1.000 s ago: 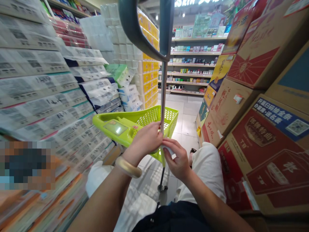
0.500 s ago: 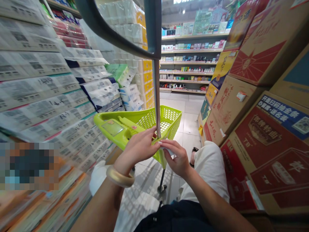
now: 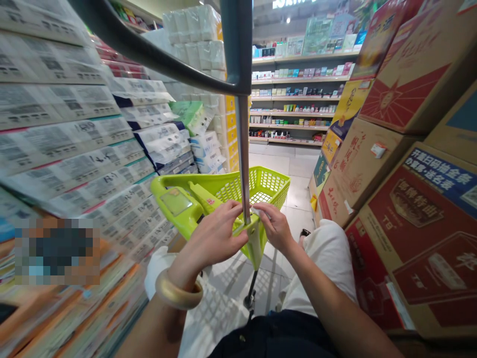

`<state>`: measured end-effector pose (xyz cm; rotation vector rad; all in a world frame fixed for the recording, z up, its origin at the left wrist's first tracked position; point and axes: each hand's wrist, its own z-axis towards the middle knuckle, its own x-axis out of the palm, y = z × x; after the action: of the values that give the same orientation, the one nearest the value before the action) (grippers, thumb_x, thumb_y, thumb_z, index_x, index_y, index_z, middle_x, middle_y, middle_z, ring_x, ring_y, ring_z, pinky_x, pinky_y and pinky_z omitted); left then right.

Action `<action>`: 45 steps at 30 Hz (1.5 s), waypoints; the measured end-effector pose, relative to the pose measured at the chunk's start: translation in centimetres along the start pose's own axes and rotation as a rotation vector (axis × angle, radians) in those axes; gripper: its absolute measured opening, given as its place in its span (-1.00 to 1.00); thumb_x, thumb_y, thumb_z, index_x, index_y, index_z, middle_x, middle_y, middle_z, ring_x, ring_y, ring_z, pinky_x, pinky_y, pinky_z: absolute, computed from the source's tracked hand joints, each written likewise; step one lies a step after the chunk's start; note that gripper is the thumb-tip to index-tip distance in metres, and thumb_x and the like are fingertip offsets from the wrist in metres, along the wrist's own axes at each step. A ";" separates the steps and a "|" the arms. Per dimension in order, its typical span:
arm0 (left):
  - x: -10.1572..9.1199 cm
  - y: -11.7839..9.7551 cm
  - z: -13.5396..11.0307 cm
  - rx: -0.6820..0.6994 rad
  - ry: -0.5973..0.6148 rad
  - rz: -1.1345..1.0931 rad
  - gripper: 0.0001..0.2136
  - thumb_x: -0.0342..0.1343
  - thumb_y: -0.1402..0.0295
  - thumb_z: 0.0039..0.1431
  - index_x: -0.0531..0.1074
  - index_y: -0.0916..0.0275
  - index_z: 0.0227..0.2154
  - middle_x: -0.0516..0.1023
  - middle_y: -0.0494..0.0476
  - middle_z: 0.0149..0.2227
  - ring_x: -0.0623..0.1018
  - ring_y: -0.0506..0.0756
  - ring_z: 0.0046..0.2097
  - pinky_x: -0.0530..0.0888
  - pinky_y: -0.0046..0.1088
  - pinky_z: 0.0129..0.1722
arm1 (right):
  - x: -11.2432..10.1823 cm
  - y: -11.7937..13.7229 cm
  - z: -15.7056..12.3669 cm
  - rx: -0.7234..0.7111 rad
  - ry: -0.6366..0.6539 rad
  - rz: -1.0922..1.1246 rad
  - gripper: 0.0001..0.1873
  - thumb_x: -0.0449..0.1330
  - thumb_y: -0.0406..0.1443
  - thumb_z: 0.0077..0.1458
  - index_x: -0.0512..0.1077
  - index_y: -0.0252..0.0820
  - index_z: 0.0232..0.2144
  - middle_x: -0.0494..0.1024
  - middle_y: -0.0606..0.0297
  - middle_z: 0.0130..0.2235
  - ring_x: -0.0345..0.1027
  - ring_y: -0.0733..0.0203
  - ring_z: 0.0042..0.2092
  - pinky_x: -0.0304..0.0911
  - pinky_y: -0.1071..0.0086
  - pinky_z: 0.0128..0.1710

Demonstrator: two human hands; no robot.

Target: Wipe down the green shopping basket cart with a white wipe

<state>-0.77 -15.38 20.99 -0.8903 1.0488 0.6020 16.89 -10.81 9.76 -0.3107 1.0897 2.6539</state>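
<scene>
Store aisle [image 3: 283, 169], lime basket [image 3: 227, 191], L hand [image 3: 212, 233] on rim, R hand [image 3: 276, 226] by pole [image 3: 243, 159]

**What I can't make out around the lime-green basket [image 3: 270, 175]**
Just beside the basket's metal pole [image 3: 243, 159], the white sliver [image 3: 256, 211] at my right grip [image 3: 274, 226] is too small to name, and my hand hides part of it. Left of the basket, the wrapped packs [image 3: 70, 149] blur into streaks, and a pixelated patch [image 3: 57, 251] covers whatever lies there. Beyond the basket, the goods on the far shelves [image 3: 294, 99] are too small to read. Above it, the grey handle [image 3: 234, 49] and a shop sign [image 3: 294, 4] run off the top edge; right of it, the printed cartons [image 3: 421, 248] run off the right edge.
</scene>
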 end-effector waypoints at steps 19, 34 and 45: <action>-0.2 -0.2 0.2 -0.099 0.169 0.108 -0.52 0.00 0.21 0.17 0.22 0.09 0.18 0.58 0.13 0.00 0.59 0.22 -0.02 0.50 -0.33 -0.11 | 2.4 2.5 -1.6 0.059 -0.043 0.007 -0.65 0.03 -0.24 0.23 0.17 -0.13 0.06 0.26 0.05 0.14 0.15 0.05 0.24 0.12 0.06 0.24; -0.2 0.0 0.2 -0.107 0.196 0.137 -0.57 0.05 0.22 0.15 0.32 0.08 0.11 0.57 0.17 0.00 0.57 0.26 0.02 0.49 -0.28 -0.07 | -1.2 8.0 -1.6 -0.078 -0.106 -0.250 -0.84 0.34 -0.25 0.05 0.55 0.12 -0.27 0.19 0.41 0.30 -0.36 -0.19 0.43 -0.06 -0.23 0.28; -0.2 0.0 0.1 -0.113 0.194 0.123 -0.54 0.04 0.18 0.17 0.28 0.09 0.14 0.58 0.16 -0.02 0.57 0.25 0.02 0.50 -0.29 -0.08 | -1.1 7.6 -1.5 -0.124 -0.079 -0.276 -0.90 0.30 -0.29 0.08 0.55 0.11 -0.41 0.32 0.47 0.23 -0.21 -0.09 0.42 -0.15 -0.20 0.32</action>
<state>-0.81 -15.30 21.21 -1.0032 1.2608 0.6934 15.71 -17.29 14.04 -0.3488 0.7968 2.4678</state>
